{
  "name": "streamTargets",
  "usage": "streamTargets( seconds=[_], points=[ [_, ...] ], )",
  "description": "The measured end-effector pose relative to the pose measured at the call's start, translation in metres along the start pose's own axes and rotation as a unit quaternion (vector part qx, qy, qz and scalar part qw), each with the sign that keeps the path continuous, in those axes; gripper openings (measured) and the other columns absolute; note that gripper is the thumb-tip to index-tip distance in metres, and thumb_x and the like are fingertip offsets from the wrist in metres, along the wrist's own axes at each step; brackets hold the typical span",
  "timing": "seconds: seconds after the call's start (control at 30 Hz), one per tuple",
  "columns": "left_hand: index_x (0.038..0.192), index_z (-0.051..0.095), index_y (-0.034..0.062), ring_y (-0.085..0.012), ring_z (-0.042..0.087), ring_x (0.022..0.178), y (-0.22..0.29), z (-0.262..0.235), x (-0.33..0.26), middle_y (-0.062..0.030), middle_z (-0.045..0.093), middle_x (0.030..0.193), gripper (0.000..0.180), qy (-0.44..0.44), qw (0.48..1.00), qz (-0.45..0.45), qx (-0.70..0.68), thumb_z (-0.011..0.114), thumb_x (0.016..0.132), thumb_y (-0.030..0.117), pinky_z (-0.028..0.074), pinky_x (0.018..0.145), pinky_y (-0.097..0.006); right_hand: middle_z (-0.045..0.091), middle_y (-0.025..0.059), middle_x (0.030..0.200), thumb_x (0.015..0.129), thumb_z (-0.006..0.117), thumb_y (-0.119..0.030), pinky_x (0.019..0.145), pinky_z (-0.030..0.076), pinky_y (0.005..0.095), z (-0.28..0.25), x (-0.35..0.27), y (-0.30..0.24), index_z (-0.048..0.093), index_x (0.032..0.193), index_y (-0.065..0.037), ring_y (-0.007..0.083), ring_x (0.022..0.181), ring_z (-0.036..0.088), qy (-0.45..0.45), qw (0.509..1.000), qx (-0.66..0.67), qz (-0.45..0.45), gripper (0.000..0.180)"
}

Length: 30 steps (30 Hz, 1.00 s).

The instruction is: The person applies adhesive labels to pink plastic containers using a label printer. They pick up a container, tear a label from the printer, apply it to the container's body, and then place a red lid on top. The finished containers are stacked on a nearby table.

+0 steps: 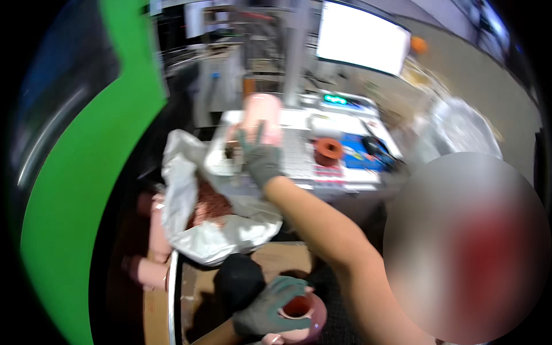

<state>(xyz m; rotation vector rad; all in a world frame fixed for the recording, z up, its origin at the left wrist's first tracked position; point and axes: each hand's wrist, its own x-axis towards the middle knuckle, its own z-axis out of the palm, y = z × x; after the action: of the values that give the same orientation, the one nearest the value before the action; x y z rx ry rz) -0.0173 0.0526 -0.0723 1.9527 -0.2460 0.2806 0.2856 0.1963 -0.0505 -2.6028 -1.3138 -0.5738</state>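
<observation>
At the lower middle, my left hand (270,307) in a grey-green glove is wrapped around a pink, hollow cylinder (317,322); its round opening looks reddish inside. My right arm stretches forward to the white worktable (218,164). There my gloved right hand (261,158) has its fingers extended against or just in front of an upright pink cylinder (264,109). Motion blur hides whether they touch. Small brownish pieces (231,148) lie beside that hand. To its right stand a reddish-brown spool (329,152) and a white roll (325,125).
A white sack (178,172) of copper-coloured bits (210,204) stands before the table. Pink cylinders (152,271) lie at left, beside a green panel (75,190). Behind are a monitor (362,37) and a device with green digits (345,100). A clear plastic bag (463,126) is at right.
</observation>
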Motion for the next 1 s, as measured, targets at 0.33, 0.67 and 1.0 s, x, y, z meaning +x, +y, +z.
streamTargets(
  seconds=[0.33,0.67,1.0],
  points=[
    [0.139,0.056,-0.0023,-0.0263,0.059,0.12,-0.044,0.002,-0.014,-0.0123,0.058,0.128,0.084,-0.006,0.99,-0.123,-0.069,0.085,0.064,0.02,0.046,0.107,-0.04,0.056,0.0187,0.14,0.088,0.075,-0.034,0.105,0.047,0.0521,-0.056,-0.29,0.083,0.059,0.14,-0.01,0.0386,0.124,0.057,0.281,0.925,0.23,-0.108,0.06],
    [0.143,0.052,-0.0027,-0.0328,0.054,0.127,-0.051,-0.002,0.048,-0.0173,0.057,0.14,0.069,-0.189,0.974,-0.026,0.122,0.084,0.089,0.026,0.042,0.112,-0.045,0.06,0.0237,0.137,0.086,0.082,-0.02,0.107,0.049,0.0477,-0.236,-0.654,0.189,0.058,0.139,0.001,0.04,0.125,0.061,0.25,0.863,-0.119,0.424,0.062],
    [0.151,0.047,-0.0052,-0.0375,0.056,0.13,-0.034,0.013,0.059,-0.0235,0.058,0.144,0.075,-0.211,0.953,0.016,0.215,0.08,0.096,0.032,0.043,0.113,-0.044,0.061,0.0282,0.129,0.091,0.063,-0.033,0.106,0.046,0.0535,-0.289,-0.999,0.239,0.066,0.116,-0.002,0.0438,0.123,0.058,0.027,0.566,-0.306,0.765,0.039]
  ],
)
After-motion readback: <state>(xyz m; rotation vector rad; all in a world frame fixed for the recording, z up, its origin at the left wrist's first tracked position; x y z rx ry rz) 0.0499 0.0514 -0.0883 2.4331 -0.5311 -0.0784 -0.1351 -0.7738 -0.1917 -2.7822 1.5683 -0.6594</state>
